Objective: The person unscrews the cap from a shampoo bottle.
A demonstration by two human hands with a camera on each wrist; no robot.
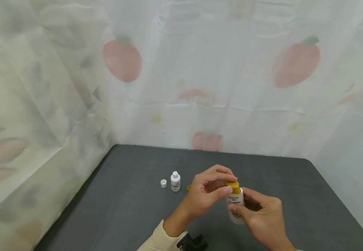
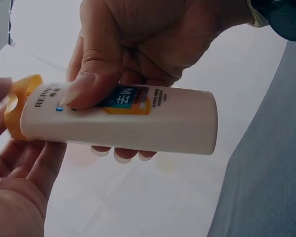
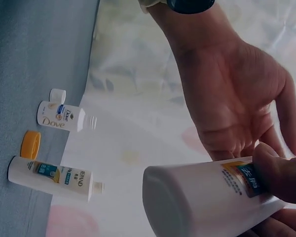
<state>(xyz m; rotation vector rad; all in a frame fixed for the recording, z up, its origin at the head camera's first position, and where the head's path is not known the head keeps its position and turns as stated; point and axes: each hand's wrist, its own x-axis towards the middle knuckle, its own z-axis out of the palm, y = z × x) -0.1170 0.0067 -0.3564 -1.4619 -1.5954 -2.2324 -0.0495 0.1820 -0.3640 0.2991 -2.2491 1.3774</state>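
Above the table, my right hand [image 1: 264,216] grips the body of a white shampoo bottle [image 2: 177,118] with a printed REPAND label. Thumb and fingers of my left hand [image 1: 204,190] pinch its yellow cap [image 1: 234,187]. The cap sits on the bottle's top end. In the right wrist view a second, capless white REPAND bottle [image 3: 54,178] stands on the table with its nozzle bare, a loose yellow cap [image 3: 30,144] beside it. My left hand hides that bottle in the head view.
A small white Dove bottle [image 1: 175,182] stands uncapped left of my hands. Its white cap [image 1: 163,183] lies beside it. The dark grey table [image 1: 121,209] ends at fruit-printed curtains [image 1: 225,69] behind and at the left. A black device [image 1: 194,243] is on my left wrist.
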